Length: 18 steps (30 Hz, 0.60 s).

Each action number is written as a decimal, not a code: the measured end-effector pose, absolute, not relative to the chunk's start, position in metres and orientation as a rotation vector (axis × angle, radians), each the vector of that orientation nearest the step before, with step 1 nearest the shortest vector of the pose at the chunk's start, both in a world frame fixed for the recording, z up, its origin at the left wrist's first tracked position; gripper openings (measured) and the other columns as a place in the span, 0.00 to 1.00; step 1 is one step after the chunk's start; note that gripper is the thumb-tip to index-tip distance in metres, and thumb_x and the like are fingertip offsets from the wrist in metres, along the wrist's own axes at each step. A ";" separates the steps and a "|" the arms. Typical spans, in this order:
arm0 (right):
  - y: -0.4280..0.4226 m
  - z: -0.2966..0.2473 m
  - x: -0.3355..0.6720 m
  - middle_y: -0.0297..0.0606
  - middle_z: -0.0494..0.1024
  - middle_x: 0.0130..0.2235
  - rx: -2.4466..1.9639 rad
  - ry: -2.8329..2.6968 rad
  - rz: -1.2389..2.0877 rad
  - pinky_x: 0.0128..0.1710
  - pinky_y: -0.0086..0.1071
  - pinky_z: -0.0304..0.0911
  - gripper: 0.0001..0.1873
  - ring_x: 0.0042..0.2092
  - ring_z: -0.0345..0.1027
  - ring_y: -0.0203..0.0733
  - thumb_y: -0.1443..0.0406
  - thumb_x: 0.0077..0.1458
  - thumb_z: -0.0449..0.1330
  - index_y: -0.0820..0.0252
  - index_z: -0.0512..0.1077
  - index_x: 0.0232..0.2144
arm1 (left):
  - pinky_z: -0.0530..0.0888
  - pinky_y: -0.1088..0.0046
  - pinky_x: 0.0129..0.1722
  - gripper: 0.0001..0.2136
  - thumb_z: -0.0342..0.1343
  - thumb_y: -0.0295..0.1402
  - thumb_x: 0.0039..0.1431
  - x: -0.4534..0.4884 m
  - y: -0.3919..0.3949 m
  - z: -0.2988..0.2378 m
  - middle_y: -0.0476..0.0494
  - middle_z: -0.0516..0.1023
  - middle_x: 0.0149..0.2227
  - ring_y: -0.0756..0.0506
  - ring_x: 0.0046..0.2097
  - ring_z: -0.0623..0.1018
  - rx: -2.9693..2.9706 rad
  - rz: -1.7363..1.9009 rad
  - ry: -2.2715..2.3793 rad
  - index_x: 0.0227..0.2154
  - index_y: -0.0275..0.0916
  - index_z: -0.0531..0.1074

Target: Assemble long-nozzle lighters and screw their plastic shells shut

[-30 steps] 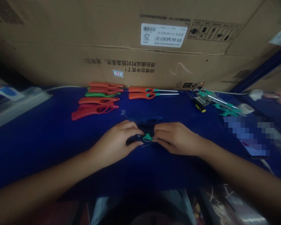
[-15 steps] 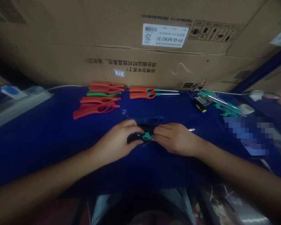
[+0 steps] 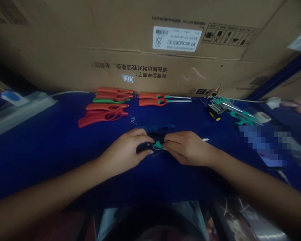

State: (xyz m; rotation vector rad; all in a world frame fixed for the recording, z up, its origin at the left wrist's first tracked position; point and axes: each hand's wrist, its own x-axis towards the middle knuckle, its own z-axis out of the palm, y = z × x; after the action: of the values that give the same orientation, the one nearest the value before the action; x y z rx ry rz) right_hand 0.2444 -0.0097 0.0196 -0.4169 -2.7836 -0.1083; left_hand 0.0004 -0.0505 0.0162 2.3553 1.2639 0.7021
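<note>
Between my hands, just above the blue table, is a dark long-nose lighter with a green trigger. My left hand is closed round its dark body, thumb below and fingers above. The fingers of my right hand pinch close to the green trigger and hide much of that end. A metal tube tip sticks out to the right behind my right hand. Just beyond the hands lies a dark blue casing half, hard to make out against the table.
Several red and orange lighter casings and a green casing lie at back left. Two orange lighters with metal tubes lie beside them. At right are green trigger-and-tube parts and a black-yellow screwdriver. A cardboard box stands behind.
Almost nothing differs. The fingers of my right hand have shifted very slightly at the green trigger; my left hand holds the same place.
</note>
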 end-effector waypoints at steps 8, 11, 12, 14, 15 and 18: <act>-0.011 0.020 0.247 0.39 0.74 0.35 -0.415 -2.817 -0.148 0.31 0.31 0.58 0.13 0.30 0.64 0.36 0.70 0.68 0.49 0.64 0.74 0.37 | 0.77 0.64 0.48 0.09 0.64 0.30 0.60 0.000 -0.050 0.014 0.45 0.79 0.42 0.43 0.45 0.80 2.387 0.722 1.268 0.44 0.40 0.79; -0.011 0.022 0.247 0.38 0.73 0.34 -0.403 -2.819 -0.210 0.28 0.31 0.57 0.13 0.29 0.62 0.36 0.71 0.67 0.48 0.64 0.73 0.37 | 0.77 0.64 0.48 0.09 0.63 0.30 0.61 0.000 -0.050 0.013 0.45 0.79 0.42 0.43 0.45 0.79 2.400 0.718 1.263 0.44 0.40 0.79; -0.011 0.022 0.247 0.38 0.73 0.34 -0.400 -2.823 -0.217 0.28 0.31 0.56 0.13 0.29 0.62 0.36 0.71 0.67 0.48 0.64 0.73 0.37 | 0.77 0.64 0.48 0.09 0.63 0.31 0.61 0.000 -0.050 0.013 0.45 0.79 0.42 0.43 0.45 0.79 2.402 0.716 1.259 0.44 0.40 0.79; -0.012 0.023 0.246 0.38 0.72 0.34 -0.395 -2.840 -0.211 0.28 0.31 0.56 0.13 0.29 0.62 0.36 0.71 0.67 0.48 0.64 0.73 0.36 | 0.77 0.64 0.49 0.09 0.62 0.31 0.62 0.000 -0.051 0.013 0.45 0.78 0.42 0.43 0.45 0.79 2.400 0.707 1.254 0.44 0.41 0.79; -0.012 0.024 0.246 0.38 0.72 0.34 -0.393 -2.850 -0.205 0.28 0.31 0.57 0.13 0.29 0.62 0.36 0.71 0.67 0.48 0.64 0.73 0.36 | 0.77 0.63 0.49 0.09 0.62 0.31 0.62 0.000 -0.051 0.013 0.45 0.78 0.42 0.43 0.46 0.79 2.400 0.707 1.252 0.44 0.41 0.79; -0.013 0.024 0.247 0.38 0.72 0.34 -0.398 -2.879 -0.180 0.29 0.31 0.57 0.13 0.29 0.62 0.36 0.71 0.67 0.48 0.64 0.73 0.37 | 0.77 0.63 0.49 0.08 0.62 0.31 0.62 0.001 -0.052 0.013 0.45 0.78 0.42 0.43 0.46 0.79 2.405 0.702 1.254 0.44 0.41 0.79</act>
State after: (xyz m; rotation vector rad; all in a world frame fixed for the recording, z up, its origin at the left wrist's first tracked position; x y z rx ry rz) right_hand 0.2467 -0.0128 0.0242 -0.3977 -2.8790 -0.1799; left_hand 0.0008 -0.0518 0.0132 2.4052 1.2540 0.7019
